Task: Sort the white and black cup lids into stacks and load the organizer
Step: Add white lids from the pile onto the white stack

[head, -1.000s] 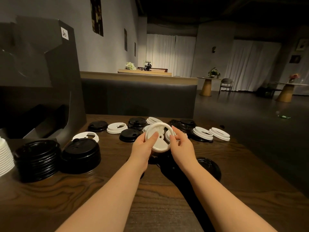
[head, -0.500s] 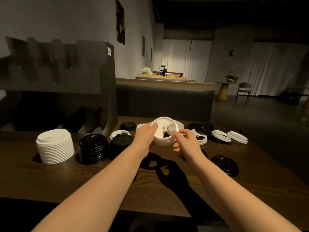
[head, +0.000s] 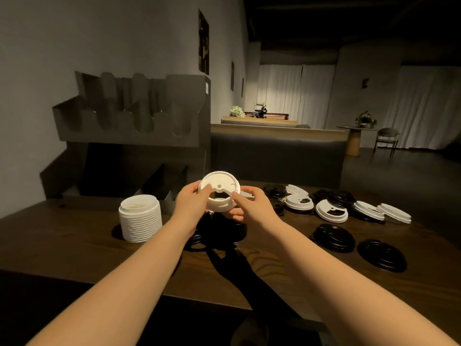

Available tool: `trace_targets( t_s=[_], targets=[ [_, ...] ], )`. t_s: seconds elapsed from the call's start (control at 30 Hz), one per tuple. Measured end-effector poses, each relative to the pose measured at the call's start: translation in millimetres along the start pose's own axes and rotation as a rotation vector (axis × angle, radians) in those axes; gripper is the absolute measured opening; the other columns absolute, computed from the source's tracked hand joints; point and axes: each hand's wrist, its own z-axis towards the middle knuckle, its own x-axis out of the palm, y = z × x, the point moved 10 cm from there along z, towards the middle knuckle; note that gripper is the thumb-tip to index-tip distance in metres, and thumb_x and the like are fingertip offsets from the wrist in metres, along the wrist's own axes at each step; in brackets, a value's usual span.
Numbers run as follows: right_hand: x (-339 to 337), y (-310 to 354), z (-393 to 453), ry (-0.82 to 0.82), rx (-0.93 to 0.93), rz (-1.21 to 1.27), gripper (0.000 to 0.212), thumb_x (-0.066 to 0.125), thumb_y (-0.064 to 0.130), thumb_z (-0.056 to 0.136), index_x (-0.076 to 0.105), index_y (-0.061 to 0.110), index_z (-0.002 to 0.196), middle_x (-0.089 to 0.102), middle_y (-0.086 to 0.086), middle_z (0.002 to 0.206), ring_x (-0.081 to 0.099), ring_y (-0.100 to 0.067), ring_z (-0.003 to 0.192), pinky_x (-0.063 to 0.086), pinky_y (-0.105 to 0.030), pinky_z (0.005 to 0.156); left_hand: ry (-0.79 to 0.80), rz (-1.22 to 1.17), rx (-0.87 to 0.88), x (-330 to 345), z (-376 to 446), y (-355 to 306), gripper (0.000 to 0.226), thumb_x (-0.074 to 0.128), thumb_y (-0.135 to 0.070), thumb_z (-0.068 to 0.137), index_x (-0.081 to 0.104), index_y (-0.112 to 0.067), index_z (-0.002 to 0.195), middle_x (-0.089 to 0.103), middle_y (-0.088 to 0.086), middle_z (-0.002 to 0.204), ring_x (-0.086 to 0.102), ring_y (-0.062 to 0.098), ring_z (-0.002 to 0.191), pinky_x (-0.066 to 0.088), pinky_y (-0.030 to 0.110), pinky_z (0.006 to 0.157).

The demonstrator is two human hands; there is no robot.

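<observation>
At the centre of the frame both hands hold one small stack of white lids (head: 219, 194) above the desk (head: 74, 245): the left hand (head: 190, 204) grips its left rim, the right hand (head: 252, 206) pinches its right edge. One tall stack of white lids (head: 140, 218) stands at centre left, in front of the dark organizer (head: 129, 131) at upper left. At right lie four loose white lids (head: 331, 211) and two black lids (head: 359, 245) nearer; more black ones behind are too dark to count.
</observation>
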Motion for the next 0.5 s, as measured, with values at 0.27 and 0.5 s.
trace_targets(
  t_s=[0.27,0.5],
  targets=[
    [84,18,23,0.056,-0.231,-0.323,0.043,0.062,0.028,0.091,0.046,0.019,0.13,0.062,0.008,0.098,0.06,-0.007,0.089,0.047,-0.016,0.075,-0.125,0.125,0.089,-86,33,-14,0.04,0.043,-0.026,0.099,0.051,-0.015,0.137,0.052,0.003,0.136,0.047,0.019,0.122,0.037,0.03,0.097],
    [136,17,34,0.044,-0.33,-0.517,0.042,0.056,0.034,0.093,0.048,0.02,0.133,0.064,0.003,0.112,0.059,-0.014,0.105,0.047,-0.031,0.091,-0.178,0.232,-0.036,-129,63,8,0.037,0.039,-0.023,0.099,0.055,-0.009,0.13,0.056,0.012,0.124,0.051,0.023,0.104,0.039,0.035,0.086]
  ],
)
